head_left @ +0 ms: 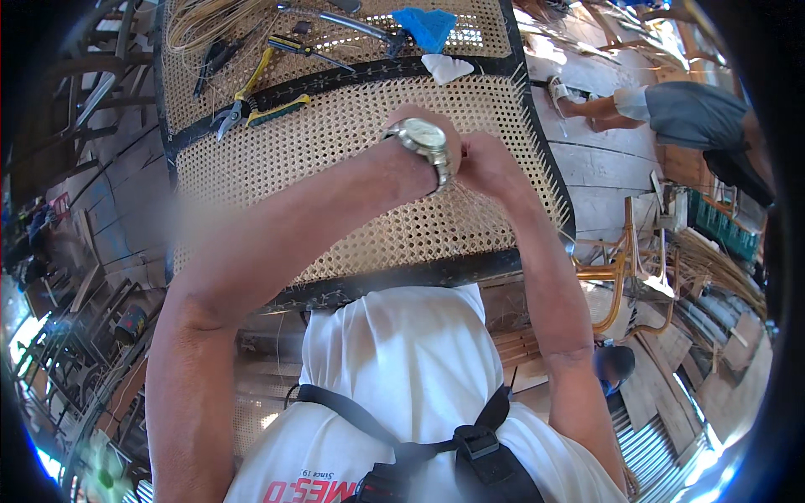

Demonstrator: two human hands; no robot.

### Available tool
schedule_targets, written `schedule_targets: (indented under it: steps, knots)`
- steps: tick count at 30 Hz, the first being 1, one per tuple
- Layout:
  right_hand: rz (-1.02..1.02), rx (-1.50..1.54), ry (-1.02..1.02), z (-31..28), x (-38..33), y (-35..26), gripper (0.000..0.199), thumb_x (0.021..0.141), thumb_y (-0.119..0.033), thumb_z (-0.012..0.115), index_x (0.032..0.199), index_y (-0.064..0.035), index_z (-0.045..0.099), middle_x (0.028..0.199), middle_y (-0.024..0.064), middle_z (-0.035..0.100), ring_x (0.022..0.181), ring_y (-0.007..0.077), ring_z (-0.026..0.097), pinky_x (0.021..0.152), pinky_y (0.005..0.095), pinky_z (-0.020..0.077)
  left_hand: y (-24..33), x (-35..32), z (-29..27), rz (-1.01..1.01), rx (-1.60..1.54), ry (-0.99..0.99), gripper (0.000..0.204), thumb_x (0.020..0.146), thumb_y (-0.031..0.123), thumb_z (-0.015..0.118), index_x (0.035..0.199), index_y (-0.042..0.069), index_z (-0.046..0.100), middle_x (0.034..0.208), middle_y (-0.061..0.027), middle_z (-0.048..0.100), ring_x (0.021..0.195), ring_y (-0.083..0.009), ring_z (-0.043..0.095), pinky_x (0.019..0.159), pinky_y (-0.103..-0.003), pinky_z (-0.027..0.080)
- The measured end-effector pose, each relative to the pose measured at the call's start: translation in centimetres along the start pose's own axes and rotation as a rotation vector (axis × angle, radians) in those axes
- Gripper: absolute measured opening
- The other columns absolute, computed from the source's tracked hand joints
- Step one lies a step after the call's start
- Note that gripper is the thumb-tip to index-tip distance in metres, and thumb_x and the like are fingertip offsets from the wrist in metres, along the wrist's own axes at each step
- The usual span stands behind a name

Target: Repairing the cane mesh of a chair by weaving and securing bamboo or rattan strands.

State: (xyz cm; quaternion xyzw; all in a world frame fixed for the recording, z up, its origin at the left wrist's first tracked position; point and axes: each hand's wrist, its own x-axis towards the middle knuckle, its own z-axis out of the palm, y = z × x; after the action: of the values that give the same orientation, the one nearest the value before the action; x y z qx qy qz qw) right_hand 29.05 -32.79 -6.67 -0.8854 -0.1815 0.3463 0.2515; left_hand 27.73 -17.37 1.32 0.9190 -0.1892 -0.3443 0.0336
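Over the woven cane panel point(251, 172), set in a dark frame point(453, 270) near the white shirt point(402, 344), the left hand point(432, 120) and right hand point(489, 163) are held together, presumably so 1 spot is reached by both. The right grip is curled narrow, its contents unclear; the left grip cannot be told. Yellow-handled cutters point(281, 111), a hammer point(340, 18) and a blue cloth point(426, 29) are laid farther off, likely kept reachable.

Left fingers point(454, 137) just beside right fingers point(481, 154), over woven cane panel point(251, 159), yellow-handled shears point(278, 111) beyond.
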Motion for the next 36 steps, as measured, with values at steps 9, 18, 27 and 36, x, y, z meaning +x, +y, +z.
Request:
schedule_targets:
  steps: [9,18,27,36]
  knots:
    - [-0.190,0.152,0.135,0.7,-2.1,-0.6,0.020,0.085,-0.017,0.069,0.083,0.0013,0.062,0.075,0.0118,0.061,0.069,0.0194,0.060,0.065,0.0331,0.0473,-4.2,-0.2,3.4,0.031,-0.197,-0.131,0.024,0.090,0.021,0.066,0.091,-0.002,0.071,0.087,-0.0248,0.071,0.085,-0.0370,0.072,0.072,-0.046,0.056]
    - [-0.188,0.120,0.208,0.7,-3.0,-1.2,0.017,0.087,-0.014,0.067,0.090,0.0020,0.062,0.088,0.0174,0.064,0.078,0.0331,0.063,0.074,0.0407,0.0501,-4.5,1.2,3.0,0.075,-0.135,-0.287,0.020,0.088,0.022,0.068,0.091,0.004,0.076,0.081,-0.0219,0.071,0.078,-0.0331,0.071,0.069,-0.043,0.056]
    - [-0.131,0.015,0.093,0.1,-3.4,-3.6,0.015,0.089,-0.014,0.062,0.089,0.0006,0.065,0.094,0.0211,0.066,0.090,0.0396,0.064,0.083,0.0482,0.0497,-4.4,2.1,4.4,-0.066,-0.372,-0.282,0.044,0.094,0.043,0.060,0.080,0.003,0.073,0.069,-0.0165,0.070,0.068,-0.0305,0.071,0.068,-0.041,0.056]
    - [-0.166,0.924,-0.065,1.7,-0.3,-4.4,0.029,0.098,-0.028,0.062,0.100,0.0005,0.063,0.085,0.0096,0.065,0.078,0.0155,0.060,0.072,0.0320,0.0489,-10.3,-3.7,0.7,-0.012,-0.178,0.179,0.042,0.096,0.041,0.058,0.083,0.003,0.068,0.073,-0.0144,0.066,0.068,-0.0302,0.067,0.063,-0.043,0.052]
